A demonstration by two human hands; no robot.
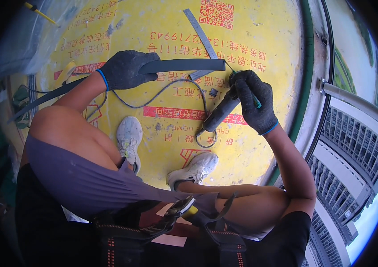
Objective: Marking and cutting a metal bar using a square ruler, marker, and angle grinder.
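Observation:
A long dark grey flat strip (184, 65) is gripped in my left hand (129, 70), which wears a dark glove with blue cuff trim. Its cut end points right; the other end trails behind my left forearm toward the lower left. My right hand (256, 100), gloved alike, is closed around a thin screwdriver-like tool with a green handle (257, 102). The tool's slim tip reaches close to the strip's end; whether they touch I cannot tell. Just left of and partly under that hand is a dark cylindrical power tool (220, 112), its head half hidden by the fingers.
A steel ruler (200, 33) lies on the yellow printed floor sheet (247, 155), beyond the strip. The power tool's cord (153, 99) loops across the sheet. A small grey offcut (213, 92) lies nearby. My shoes (130, 138) stand close. A green-edged window sill (302, 89) runs along the right.

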